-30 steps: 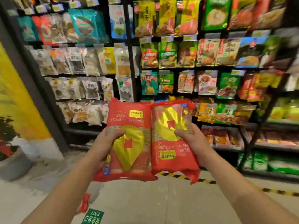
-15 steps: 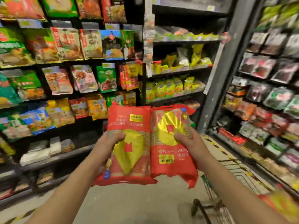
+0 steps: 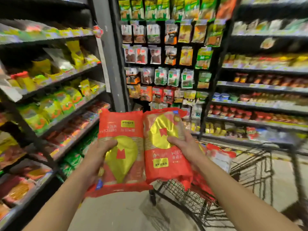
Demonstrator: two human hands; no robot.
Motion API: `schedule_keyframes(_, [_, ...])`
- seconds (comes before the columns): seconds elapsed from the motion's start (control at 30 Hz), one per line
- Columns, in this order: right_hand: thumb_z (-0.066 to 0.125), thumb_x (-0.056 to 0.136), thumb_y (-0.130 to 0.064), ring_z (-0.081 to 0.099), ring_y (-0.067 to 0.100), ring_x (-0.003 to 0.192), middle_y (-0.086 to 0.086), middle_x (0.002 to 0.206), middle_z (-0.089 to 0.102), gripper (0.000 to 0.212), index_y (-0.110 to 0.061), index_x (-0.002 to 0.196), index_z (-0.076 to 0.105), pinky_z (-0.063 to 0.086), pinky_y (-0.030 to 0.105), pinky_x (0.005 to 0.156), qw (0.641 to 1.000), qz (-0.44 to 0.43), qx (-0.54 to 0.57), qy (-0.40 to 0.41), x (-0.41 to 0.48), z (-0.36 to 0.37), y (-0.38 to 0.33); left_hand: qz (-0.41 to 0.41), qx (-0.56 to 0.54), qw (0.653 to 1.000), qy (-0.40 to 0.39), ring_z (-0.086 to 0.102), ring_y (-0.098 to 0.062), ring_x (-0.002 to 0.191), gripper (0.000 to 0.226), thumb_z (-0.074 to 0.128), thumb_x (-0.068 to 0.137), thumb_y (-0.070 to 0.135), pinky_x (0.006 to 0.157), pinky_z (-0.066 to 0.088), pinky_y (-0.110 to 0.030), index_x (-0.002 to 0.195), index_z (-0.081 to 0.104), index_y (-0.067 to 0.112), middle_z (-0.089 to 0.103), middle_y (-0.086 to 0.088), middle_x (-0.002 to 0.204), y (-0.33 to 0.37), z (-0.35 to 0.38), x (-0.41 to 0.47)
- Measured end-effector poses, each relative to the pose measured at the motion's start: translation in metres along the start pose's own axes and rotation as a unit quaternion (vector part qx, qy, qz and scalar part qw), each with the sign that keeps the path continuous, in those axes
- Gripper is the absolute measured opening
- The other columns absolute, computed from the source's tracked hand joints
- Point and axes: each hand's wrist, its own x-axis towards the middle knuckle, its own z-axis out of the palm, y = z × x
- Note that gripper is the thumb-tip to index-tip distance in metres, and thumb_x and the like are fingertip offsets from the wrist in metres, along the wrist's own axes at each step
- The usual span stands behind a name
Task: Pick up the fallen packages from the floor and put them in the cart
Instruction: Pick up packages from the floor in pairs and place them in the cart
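**Two red packages held up beside the cart**

While both arms reach forward from the bottom corners of the view, each hand grips one red package with a gold emblem, and the two bags stand side by side with their inner edges touching. Both have their long axis upright. The left package (image 3: 122, 150) has its print upside down, gold emblem pointing down toward 6 o'clock; the right package (image 3: 165, 144) has its emblem high and its yellow label low.

The left hand (image 3: 97, 155) is clamped on the left bag's outer edge at about 9 o'clock of the bag, thumb across the front, fingers hidden behind. The right hand (image 3: 185, 145) is closed on the right bag's outer edge at 3 o'clock, thumb lying over the gold emblem.

The wire cart (image 3: 246, 170) sits at 4 o'clock from the bags, below and behind the right forearm, with another red package (image 3: 220, 155) already lying in its basket. Stocked shelves (image 3: 66, 75) line both sides.
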Motion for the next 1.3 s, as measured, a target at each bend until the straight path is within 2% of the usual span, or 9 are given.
schedule_keyframes(0.07, [0.094, 0.076, -0.045, 0.082, 0.027, 0.096, 0.002, 0.112, 0.083, 0.060, -0.037, 0.128, 0.066, 0.066, 0.053, 0.091, 0.999, -0.003, 0.020, 0.035, -0.009, -0.013, 0.006, -0.007, 0.014, 0.999, -0.039, 0.074, -0.010, 0.059, 0.013, 0.063, 0.102, 0.009, 0.073, 0.055, -0.034, 0.092, 0.070, 0.014, 0.080, 0.002, 0.072, -0.003, 0.018, 0.017])
schedule_keyframes(0.2, [0.096, 0.063, -0.060, 0.080, 0.034, 0.105, 0.003, 0.120, 0.081, 0.080, -0.039, 0.134, 0.064, 0.062, 0.062, 0.097, 0.994, 0.003, 0.023, 0.103, -0.024, -0.045, 0.023, -0.016, 0.024, 0.992, -0.120, 0.071, -0.004, 0.050, 0.016, 0.058, 0.104, 0.005, 0.046, 0.054, -0.017, 0.094, 0.068, 0.013, 0.076, 0.005, 0.062, -0.016, 0.060, 0.039])
schedule_keyframes(0.4, [0.093, 0.082, -0.031, 0.081, 0.039, 0.096, 0.012, 0.114, 0.081, 0.063, -0.030, 0.136, 0.060, 0.064, 0.064, 0.089, 0.982, 0.033, 0.073, 0.171, -0.020, -0.099, 0.044, -0.051, 0.040, 0.981, -0.181, 0.079, -0.018, 0.073, 0.025, 0.071, 0.099, 0.020, 0.069, 0.059, -0.033, 0.122, 0.073, 0.011, 0.082, -0.017, 0.107, -0.040, 0.121, 0.089])
schedule_keyframes(0.6, [0.091, 0.085, -0.026, 0.081, 0.040, 0.098, 0.014, 0.115, 0.081, 0.058, -0.025, 0.135, 0.061, 0.064, 0.063, 0.090, 0.968, 0.053, 0.113, 0.218, 0.022, -0.163, 0.074, -0.073, 0.077, 0.968, -0.227, 0.077, -0.007, 0.059, 0.013, 0.066, 0.103, 0.016, 0.053, 0.056, -0.024, 0.116, 0.069, 0.014, 0.081, 0.007, 0.072, -0.054, 0.204, 0.139])
schedule_keyframes(0.73, [0.093, 0.080, -0.030, 0.080, 0.039, 0.100, 0.013, 0.116, 0.081, 0.065, -0.022, 0.137, 0.062, 0.063, 0.063, 0.093, 0.963, 0.061, 0.117, 0.237, 0.061, -0.215, 0.096, -0.113, 0.071, 0.959, -0.250, 0.081, -0.020, 0.069, 0.030, 0.073, 0.098, 0.019, 0.057, 0.062, -0.031, 0.127, 0.067, 0.011, 0.084, -0.006, 0.086, -0.073, 0.263, 0.179])
schedule_keyframes(0.93, [0.084, 0.092, -0.019, 0.081, 0.036, 0.101, 0.016, 0.120, 0.079, 0.051, -0.017, 0.137, 0.059, 0.065, 0.056, 0.090, 0.960, 0.090, 0.127, 0.234, 0.112, -0.281, 0.132, -0.143, 0.089, 0.947, -0.274, 0.082, -0.028, 0.086, 0.097, 0.094, 0.052, 0.043, 0.076, 0.063, -0.039, 0.138, 0.064, 0.011, 0.083, -0.014, 0.106, -0.108, 0.338, 0.229])
schedule_keyframes(1.03, [0.082, 0.094, -0.018, 0.082, 0.033, 0.097, 0.013, 0.117, 0.080, 0.047, -0.019, 0.135, 0.060, 0.068, 0.047, 0.080, 0.959, 0.108, 0.124, 0.230, 0.125, -0.302, 0.147, -0.184, 0.088, 0.938, -0.279, 0.082, -0.032, 0.090, 0.118, 0.105, 0.034, 0.053, 0.071, 0.064, -0.042, 0.137, 0.063, 0.015, 0.083, -0.016, 0.111, -0.136, 0.362, 0.252])
schedule_keyframes(1.2, [0.080, 0.095, -0.011, 0.083, 0.026, 0.087, 0.009, 0.110, 0.081, 0.041, -0.024, 0.128, 0.061, 0.067, 0.036, 0.066, 0.951, 0.128, 0.132, 0.250, 0.147, -0.327, 0.178, -0.212, 0.139, 0.933, -0.254, 0.083, -0.026, 0.078, 0.043, 0.078, 0.094, 0.028, 0.066, 0.063, -0.037, 0.131, 0.061, 0.015, 0.084, -0.009, 0.095, -0.172, 0.396, 0.278])
schedule_keyframes(1.3, [0.081, 0.094, -0.014, 0.082, 0.033, 0.095, 0.014, 0.117, 0.080, 0.044, -0.019, 0.132, 0.060, 0.068, 0.043, 0.075, 0.942, 0.145, 0.136, 0.270, 0.157, -0.337, 0.204, -0.240, 0.153, 0.924, -0.256, 0.082, -0.036, 0.093, 0.068, 0.085, 0.080, 0.034, 0.076, 0.064, -0.046, 0.140, 0.057, 0.016, 0.083, -0.016, 0.110, -0.201, 0.405, 0.296])
